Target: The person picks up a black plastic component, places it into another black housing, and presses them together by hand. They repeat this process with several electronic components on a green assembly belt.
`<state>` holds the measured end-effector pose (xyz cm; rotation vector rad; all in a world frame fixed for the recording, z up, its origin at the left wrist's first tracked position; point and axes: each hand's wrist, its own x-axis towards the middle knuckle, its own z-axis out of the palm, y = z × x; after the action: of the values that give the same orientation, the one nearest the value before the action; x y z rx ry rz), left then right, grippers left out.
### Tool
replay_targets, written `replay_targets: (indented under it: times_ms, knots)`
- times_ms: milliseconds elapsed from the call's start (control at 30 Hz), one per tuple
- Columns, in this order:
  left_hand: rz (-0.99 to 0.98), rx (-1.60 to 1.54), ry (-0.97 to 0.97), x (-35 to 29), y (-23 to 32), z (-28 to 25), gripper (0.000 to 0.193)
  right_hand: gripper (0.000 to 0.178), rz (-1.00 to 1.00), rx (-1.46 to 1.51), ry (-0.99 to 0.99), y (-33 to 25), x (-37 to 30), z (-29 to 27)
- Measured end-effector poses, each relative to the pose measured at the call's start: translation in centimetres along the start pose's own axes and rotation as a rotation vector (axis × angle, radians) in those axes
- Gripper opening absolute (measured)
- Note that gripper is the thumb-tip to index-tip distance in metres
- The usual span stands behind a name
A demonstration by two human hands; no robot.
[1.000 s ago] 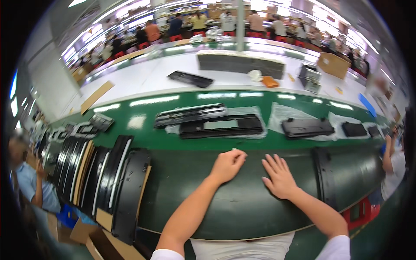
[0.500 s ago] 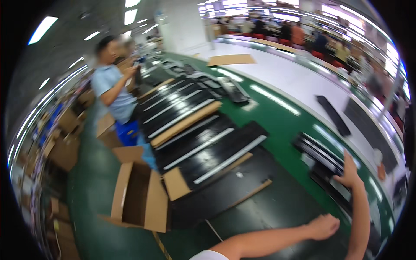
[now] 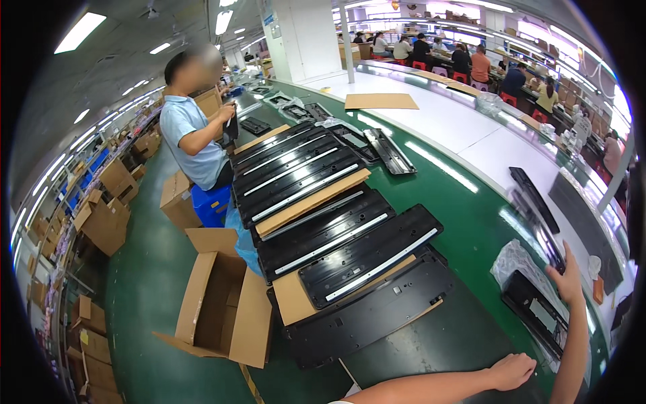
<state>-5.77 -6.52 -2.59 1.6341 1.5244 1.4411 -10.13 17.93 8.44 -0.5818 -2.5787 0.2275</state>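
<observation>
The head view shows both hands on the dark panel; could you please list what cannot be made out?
- Left hand: fingers curl under, grip unclear.
- Right hand: palm faces away, contact with the black tray uncertain.
- Dark panel: near edge cut off by the frame.

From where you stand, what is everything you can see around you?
Black panels: a long overlapping row, black with pale strips, along the near edge of the green bench.
Green bench: one, running away into the hall.
Cardboard sheets: a few, brown, slipped between the panels; one more flat on the white belt.
Open carton: one, brown, on the floor at the left.
Stacked cartons: many, brown, along the far left wall.
Blue stool: one, under a seated person.
Person in a light blue shirt: one, at the bench.
Other workers: several, seated far back.
Clear bag: one, on the bench.
Left hand: flat on a dark panel.
Right hand: resting on a black part.
</observation>
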Motion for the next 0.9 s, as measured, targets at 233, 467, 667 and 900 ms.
replay_targets:
  times_ms: [233, 467, 667, 900]
  knots:
    - [-0.049, -0.215, 0.459, 1.2, -0.3, -3.3, 0.055, 0.082, 0.777, 1.427, 0.028, -11.1, -11.7, -9.6]
    - [0.542, 0.581, 0.32, 3.0, 6.8, -7.6, 0.102, 0.101, 0.938, 2.112, -0.084, -16.3, -29.4, -13.6]
    - [0.867, 0.546, 0.091, 3.9, 11.5, -6.8, 0.08, 0.103, 0.965, 2.202, -0.194, -17.7, -30.0, -19.7]
    - [0.834, 0.424, -0.031, 4.2, 12.8, -8.2, 0.102, 0.085, 0.882, 1.889, -0.127, -15.4, -30.8, -19.9]
